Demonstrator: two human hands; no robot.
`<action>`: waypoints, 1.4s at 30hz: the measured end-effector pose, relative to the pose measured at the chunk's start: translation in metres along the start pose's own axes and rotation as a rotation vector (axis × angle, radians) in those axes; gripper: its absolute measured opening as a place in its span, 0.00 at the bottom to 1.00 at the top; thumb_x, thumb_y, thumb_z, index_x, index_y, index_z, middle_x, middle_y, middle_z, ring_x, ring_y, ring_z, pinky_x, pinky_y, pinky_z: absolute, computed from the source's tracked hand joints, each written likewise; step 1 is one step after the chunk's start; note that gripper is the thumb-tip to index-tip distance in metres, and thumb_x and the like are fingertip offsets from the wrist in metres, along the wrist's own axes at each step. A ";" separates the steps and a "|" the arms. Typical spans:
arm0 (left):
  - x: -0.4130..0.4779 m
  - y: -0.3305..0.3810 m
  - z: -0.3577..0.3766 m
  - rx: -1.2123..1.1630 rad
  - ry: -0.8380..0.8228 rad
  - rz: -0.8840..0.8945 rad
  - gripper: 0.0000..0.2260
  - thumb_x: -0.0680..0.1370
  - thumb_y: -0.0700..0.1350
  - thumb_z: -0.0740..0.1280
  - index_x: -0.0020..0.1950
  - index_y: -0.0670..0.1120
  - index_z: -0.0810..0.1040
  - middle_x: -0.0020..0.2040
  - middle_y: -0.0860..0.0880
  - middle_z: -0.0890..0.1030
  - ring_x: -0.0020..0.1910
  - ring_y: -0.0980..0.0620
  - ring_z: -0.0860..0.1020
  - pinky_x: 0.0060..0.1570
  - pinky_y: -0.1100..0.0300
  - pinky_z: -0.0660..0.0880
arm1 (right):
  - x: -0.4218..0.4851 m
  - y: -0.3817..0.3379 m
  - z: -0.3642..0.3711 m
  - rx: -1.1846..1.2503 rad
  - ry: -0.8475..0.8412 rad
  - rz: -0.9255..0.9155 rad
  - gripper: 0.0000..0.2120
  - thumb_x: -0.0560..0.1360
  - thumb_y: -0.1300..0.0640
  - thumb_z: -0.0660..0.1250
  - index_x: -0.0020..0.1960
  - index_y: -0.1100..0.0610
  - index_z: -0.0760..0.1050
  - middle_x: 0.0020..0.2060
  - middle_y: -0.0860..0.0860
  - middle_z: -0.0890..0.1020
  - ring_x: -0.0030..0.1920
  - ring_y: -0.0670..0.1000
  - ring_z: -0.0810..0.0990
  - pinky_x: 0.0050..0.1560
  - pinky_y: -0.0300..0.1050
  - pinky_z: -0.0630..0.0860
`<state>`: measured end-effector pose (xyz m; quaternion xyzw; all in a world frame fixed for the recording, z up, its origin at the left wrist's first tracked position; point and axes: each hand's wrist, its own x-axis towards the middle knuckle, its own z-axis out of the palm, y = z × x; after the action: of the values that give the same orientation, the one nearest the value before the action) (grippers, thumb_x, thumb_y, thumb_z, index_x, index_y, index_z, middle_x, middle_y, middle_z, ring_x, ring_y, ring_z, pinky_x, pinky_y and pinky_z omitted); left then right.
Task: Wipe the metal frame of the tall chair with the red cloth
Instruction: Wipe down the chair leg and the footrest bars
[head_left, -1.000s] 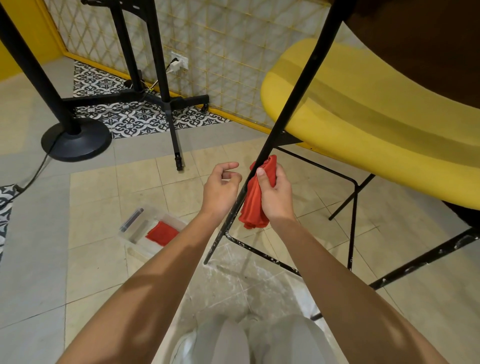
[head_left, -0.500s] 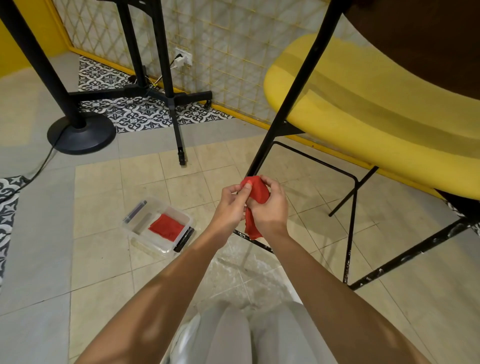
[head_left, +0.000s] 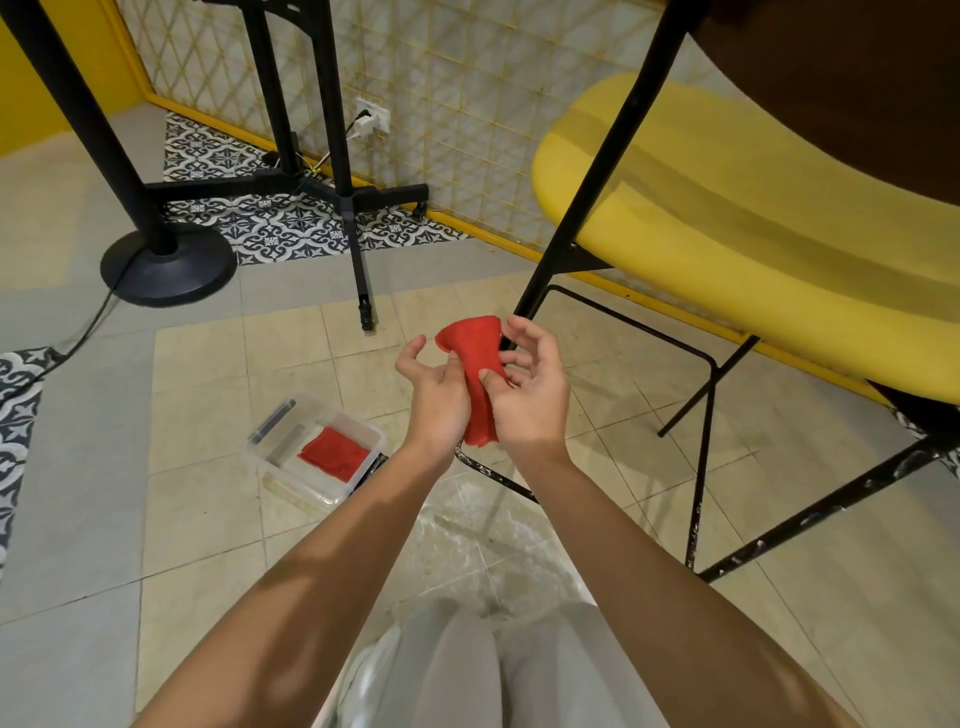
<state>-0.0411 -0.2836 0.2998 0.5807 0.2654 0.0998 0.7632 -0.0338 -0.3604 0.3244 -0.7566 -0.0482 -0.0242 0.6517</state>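
The red cloth (head_left: 475, 358) hangs between both hands, in front of the tall chair's black metal leg (head_left: 602, 171). My left hand (head_left: 434, 395) pinches the cloth's lower part from the left. My right hand (head_left: 527, 384) holds it with the thumb pressed on the fabric, its fingers loosely curled beside the leg. The cloth's top edge fans out and does not wrap the leg now. The chair's yellow seat (head_left: 753, 228) sits upper right, with its thin black footrest bar (head_left: 701, 415) and a paint-flecked lower rail (head_left: 831, 504) beneath.
A clear plastic box (head_left: 317, 447) holding a second red cloth (head_left: 335, 453) lies on the tiled floor at left. A black round-based stand (head_left: 166, 265) with a cable and a black cross-foot stand (head_left: 358, 234) rise behind. My knees show at the bottom.
The cloth has come off the chair leg. My left hand joined the right on the cloth, and both hands now spread it open a little lower than before.
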 end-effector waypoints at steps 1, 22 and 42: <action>0.000 0.002 0.001 -0.005 0.019 0.016 0.17 0.83 0.48 0.53 0.70 0.51 0.52 0.48 0.44 0.78 0.40 0.55 0.77 0.33 0.67 0.73 | 0.002 -0.001 0.002 -0.001 0.034 -0.008 0.25 0.70 0.73 0.67 0.58 0.48 0.69 0.54 0.45 0.76 0.48 0.43 0.77 0.52 0.39 0.77; 0.017 -0.013 0.021 0.445 -0.079 0.267 0.21 0.81 0.54 0.55 0.74 0.57 0.61 0.60 0.50 0.63 0.55 0.54 0.68 0.58 0.62 0.67 | 0.021 0.039 -0.036 -0.038 0.132 0.117 0.19 0.72 0.71 0.62 0.56 0.51 0.71 0.48 0.46 0.77 0.36 0.40 0.75 0.44 0.30 0.73; 0.031 -0.037 0.016 0.544 -0.158 0.246 0.20 0.82 0.53 0.52 0.74 0.60 0.57 0.59 0.49 0.64 0.55 0.53 0.68 0.58 0.60 0.68 | 0.027 0.049 -0.025 -0.039 -0.131 0.317 0.28 0.72 0.68 0.61 0.68 0.46 0.67 0.64 0.43 0.70 0.59 0.43 0.71 0.42 0.33 0.71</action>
<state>-0.0125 -0.2939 0.2596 0.7973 0.1500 0.0710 0.5804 -0.0012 -0.3907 0.2827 -0.7673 0.0299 0.1274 0.6278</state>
